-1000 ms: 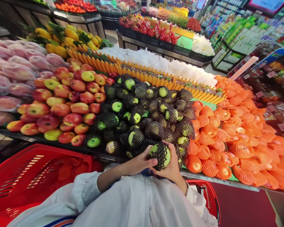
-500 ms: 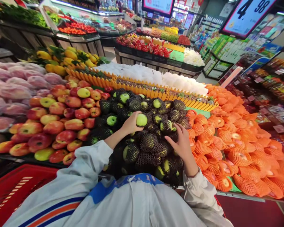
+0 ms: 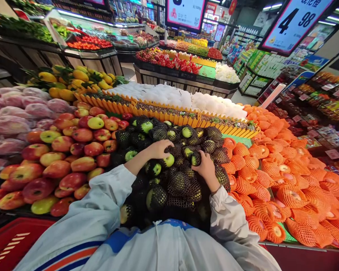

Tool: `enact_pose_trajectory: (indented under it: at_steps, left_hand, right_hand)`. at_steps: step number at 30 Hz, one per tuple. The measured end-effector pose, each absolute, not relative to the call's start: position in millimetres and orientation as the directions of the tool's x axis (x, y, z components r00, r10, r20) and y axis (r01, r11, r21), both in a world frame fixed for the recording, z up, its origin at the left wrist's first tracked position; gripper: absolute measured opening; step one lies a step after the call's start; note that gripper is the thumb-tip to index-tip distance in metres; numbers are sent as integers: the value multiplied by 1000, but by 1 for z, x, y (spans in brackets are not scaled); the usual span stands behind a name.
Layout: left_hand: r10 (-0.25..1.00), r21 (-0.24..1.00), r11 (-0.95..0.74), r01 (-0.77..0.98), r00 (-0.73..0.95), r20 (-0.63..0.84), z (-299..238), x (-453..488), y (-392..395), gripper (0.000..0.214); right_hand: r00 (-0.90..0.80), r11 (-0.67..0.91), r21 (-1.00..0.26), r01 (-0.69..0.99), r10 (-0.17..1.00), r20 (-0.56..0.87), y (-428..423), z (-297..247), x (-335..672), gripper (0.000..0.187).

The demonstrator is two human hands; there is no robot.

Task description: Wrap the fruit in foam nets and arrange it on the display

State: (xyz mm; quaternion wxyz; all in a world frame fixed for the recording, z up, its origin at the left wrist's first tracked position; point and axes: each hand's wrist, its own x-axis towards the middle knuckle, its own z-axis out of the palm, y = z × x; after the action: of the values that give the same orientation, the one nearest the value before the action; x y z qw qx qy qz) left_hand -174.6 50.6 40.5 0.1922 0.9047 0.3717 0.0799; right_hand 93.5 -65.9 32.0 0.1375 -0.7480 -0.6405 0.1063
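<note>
Mkt sign (image 3: 297,25) "4.98", R hand (image 3: 207,168) on fruit (image 3: 196,159)

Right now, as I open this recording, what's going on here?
A person's right hand has its thumb and fingers around a dark-netted fruit in a pile of similar ones. The left hand is over a pale green fruit; its grip is unclear. Apples lie left of the pile, orange-netted fruit to the right.
</note>
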Motion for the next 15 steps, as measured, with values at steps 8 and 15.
enact_pose_trajectory:
  at_steps: [8,15]
  left_hand:
    - [951,308,-306,901,301,65,28,-197,98,90]
    - [950,516,-302,801,210,231,15,-189,101,85]
  right_hand:
    - [-91,103,-542,834,995,48,-47,47,53,81]
    - [-275,190,-454,871,953,-128,-20,31,34,91]
